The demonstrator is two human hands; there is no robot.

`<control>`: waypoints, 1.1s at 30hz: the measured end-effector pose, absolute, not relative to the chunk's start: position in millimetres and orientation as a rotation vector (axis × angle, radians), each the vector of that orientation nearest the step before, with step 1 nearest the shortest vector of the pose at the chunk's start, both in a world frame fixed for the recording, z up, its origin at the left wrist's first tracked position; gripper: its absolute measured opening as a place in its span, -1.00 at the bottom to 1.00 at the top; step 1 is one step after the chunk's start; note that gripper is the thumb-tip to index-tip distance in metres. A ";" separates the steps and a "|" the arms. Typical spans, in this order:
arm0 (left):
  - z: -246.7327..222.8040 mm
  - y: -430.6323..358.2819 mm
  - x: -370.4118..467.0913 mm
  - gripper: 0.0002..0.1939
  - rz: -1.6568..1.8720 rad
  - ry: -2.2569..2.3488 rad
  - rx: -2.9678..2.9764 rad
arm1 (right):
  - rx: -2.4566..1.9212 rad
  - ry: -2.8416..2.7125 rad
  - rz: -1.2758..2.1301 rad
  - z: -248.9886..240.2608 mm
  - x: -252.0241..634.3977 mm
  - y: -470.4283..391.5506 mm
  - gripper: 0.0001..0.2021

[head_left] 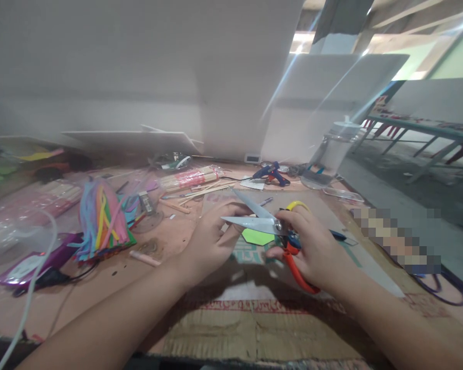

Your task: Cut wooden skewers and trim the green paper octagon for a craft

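Note:
My right hand [312, 239] grips a pair of scissors [260, 224] by handles that are yellow above and orange-red below. The blades are spread apart and point left, toward my left hand [216, 231]. My left fingers are curled together behind the blades; what they pinch, if anything, is hidden. Just below the blades shows a bright green six-sided piece [259, 237], close to my left thumb. Whether it is held or lies on the board cannot be made out. Under both hands lies a pale sheet [370, 272] with greenish print.
Left of my arm stands a bunch of coloured fuzzy stems [102, 218], near a purple pouch [31, 267] and a white cable [33, 282]. Toward the back lie packed sticks [193, 177], a blue glue gun [270, 173] and a clear jar [327, 154]. White panels [139, 67] rise behind.

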State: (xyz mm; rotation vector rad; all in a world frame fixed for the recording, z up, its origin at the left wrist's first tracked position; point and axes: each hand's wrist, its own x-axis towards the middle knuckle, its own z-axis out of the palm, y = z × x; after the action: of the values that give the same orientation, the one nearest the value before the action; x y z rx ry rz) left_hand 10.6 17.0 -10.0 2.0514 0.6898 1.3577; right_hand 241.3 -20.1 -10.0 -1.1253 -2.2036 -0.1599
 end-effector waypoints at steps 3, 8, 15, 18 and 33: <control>-9.8 17.3 9.9 -0.88 1.388 0.667 2.097 | -1.151 -2.207 -0.158 -10.3 240.9 -20.3 -0.49; -7.9 16.9 9.5 -0.92 1.399 0.673 2.138 | -1.140 -2.208 -0.162 -9.9 239.8 -20.4 -0.55; -5.8 13.6 11.0 -0.87 1.394 0.691 2.111 | -1.139 -2.197 -0.144 -15.2 239.0 -21.0 -0.55; -8.2 12.6 12.0 -0.87 1.389 0.680 2.067 | -1.127 -2.189 -0.134 -17.9 239.1 -21.2 -0.53; -1.9 8.8 13.1 -0.87 1.348 0.702 2.016 | -1.171 -2.230 -0.096 -8.6 237.1 -23.7 -0.48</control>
State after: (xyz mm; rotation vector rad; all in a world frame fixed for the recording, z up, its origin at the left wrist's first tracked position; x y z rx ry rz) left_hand 13.1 8.8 -1.9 2.0159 0.7024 1.3476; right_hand 237.1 -23.7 -8.6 -1.1706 -2.2300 -0.0955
